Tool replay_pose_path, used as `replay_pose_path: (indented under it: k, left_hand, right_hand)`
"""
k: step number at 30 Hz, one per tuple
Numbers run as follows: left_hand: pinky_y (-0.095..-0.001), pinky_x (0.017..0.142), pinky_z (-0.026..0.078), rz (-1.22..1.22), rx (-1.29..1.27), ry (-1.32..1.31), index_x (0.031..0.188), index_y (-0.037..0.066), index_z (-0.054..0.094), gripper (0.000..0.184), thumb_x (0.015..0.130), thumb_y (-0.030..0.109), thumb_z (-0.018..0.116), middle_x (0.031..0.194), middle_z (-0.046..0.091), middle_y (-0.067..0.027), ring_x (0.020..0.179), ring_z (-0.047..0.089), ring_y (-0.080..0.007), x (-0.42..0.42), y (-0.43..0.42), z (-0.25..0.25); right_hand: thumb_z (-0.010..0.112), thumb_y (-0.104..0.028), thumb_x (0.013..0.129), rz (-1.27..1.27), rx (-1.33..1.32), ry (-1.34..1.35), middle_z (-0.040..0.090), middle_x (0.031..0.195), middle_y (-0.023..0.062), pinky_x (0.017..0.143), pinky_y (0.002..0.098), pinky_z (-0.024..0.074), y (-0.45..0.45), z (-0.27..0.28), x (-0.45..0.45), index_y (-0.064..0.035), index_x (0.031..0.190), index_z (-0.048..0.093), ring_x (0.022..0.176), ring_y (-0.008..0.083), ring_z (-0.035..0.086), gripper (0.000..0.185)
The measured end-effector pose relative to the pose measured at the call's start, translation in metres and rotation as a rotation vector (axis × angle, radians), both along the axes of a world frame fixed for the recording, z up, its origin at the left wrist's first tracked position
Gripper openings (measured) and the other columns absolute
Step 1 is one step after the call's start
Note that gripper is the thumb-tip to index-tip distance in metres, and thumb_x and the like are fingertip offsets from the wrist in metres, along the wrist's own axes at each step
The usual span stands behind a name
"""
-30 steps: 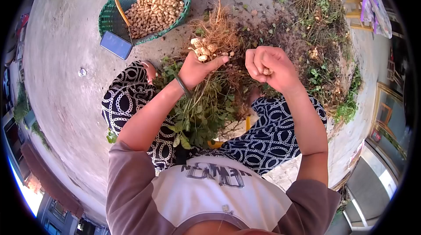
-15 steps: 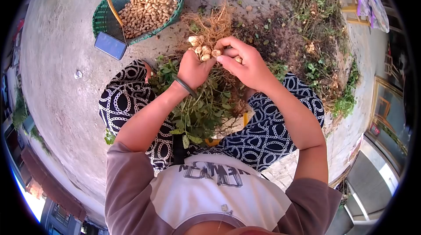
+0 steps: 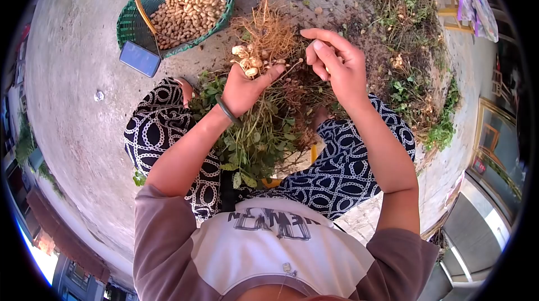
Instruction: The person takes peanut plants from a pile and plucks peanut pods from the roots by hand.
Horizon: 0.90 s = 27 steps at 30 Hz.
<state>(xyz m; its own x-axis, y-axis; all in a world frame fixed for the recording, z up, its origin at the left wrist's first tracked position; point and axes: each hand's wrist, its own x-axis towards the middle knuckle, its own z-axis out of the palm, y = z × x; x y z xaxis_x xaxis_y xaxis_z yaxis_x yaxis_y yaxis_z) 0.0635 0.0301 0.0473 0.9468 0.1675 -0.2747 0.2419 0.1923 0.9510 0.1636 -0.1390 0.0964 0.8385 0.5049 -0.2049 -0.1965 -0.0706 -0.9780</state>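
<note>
My left hand (image 3: 247, 86) is wrapped round the stems of a peanut plant (image 3: 264, 127), its leaves hanging down toward my lap. Above that hand, the plant's reddish roots (image 3: 269, 29) stick up, with several pale peanuts (image 3: 251, 62) clustered at my fingers. To the right, apart from the roots, my right hand (image 3: 339, 62) has its lower fingers curled over peanuts that show in part, while its index finger is stretched out. A green basket (image 3: 128, 26) at the upper left holds a heap of peanuts (image 3: 191, 9).
A phone (image 3: 140, 59) rests at the basket's near edge. Pulled plants (image 3: 407, 3) and soil (image 3: 359, 31) lie along the right. At the upper right is a yellow stool (image 3: 449, 12) beside a purple and clear plastic bag (image 3: 477, 6).
My right hand met the peanuts at my left hand, then moved away to the right. The plant in my left hand has shifted slightly left.
</note>
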Motion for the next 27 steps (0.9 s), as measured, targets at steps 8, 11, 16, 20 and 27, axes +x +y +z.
replay_pose_path:
  k: [8,11,16,20,27]
  left_hand:
    - [-0.0298,0.069,0.051,-0.136,0.097,-0.09,0.107,-0.001,0.063,0.025,0.085,0.01,0.07,0.089,0.069,-0.0046,0.077,0.06,-0.0083,-0.008,-0.01,-0.019]
    - [-0.0295,0.071,0.051,-0.209,0.223,-0.05,0.107,-0.001,0.063,0.025,0.085,0.009,0.07,0.09,0.069,-0.0043,0.079,0.06,-0.0084,-0.01,-0.011,-0.022]
    - [-0.0292,0.072,0.051,-0.173,0.09,-0.076,0.107,-0.001,0.063,0.021,0.088,0.006,0.067,0.09,0.068,-0.0021,0.08,0.06,-0.0091,-0.007,-0.009,-0.014]
    - [-0.0256,0.065,0.048,-0.14,-0.119,0.051,0.107,-0.001,0.062,0.017,0.092,0.008,0.063,0.087,0.064,0.0013,0.075,0.054,-0.0055,-0.002,-0.006,-0.001]
    - [-0.0271,0.066,0.048,-0.081,-0.031,-0.032,0.107,0.0,0.063,0.019,0.09,0.008,0.066,0.088,0.068,-0.0012,0.076,0.058,-0.0071,-0.003,-0.007,-0.01]
  right_hand:
    - [0.069,-0.023,0.083,0.292,-0.592,-0.646,0.064,0.067,0.0153,0.057,0.0419,0.048,0.006,-0.01,-0.016,-0.0096,0.101,0.068,0.064,0.0338,0.064,0.022]
    - [0.069,-0.024,0.082,0.375,-0.644,-0.673,0.064,0.067,0.0153,0.059,0.0429,0.0483,0.005,-0.008,-0.013,-0.0099,0.102,0.068,0.066,0.0334,0.064,0.024]
    - [0.072,-0.018,0.084,0.339,-0.483,-0.449,0.066,0.072,0.0119,0.058,0.0297,0.0475,0.005,-0.014,-0.013,-0.0007,0.103,0.067,0.058,0.0198,0.061,0.026]
    - [0.066,-0.018,0.09,0.285,-0.257,-0.027,0.061,0.07,0.0013,0.049,0.0255,0.0383,0.005,-0.012,-0.011,-0.0022,0.102,0.066,0.055,0.0057,0.046,0.02]
    - [0.055,-0.019,0.097,0.285,0.454,0.709,0.06,0.073,0.003,0.045,0.0211,0.0316,-0.003,-0.023,0.002,-0.0003,0.112,0.059,0.051,0.006,0.042,0.024]
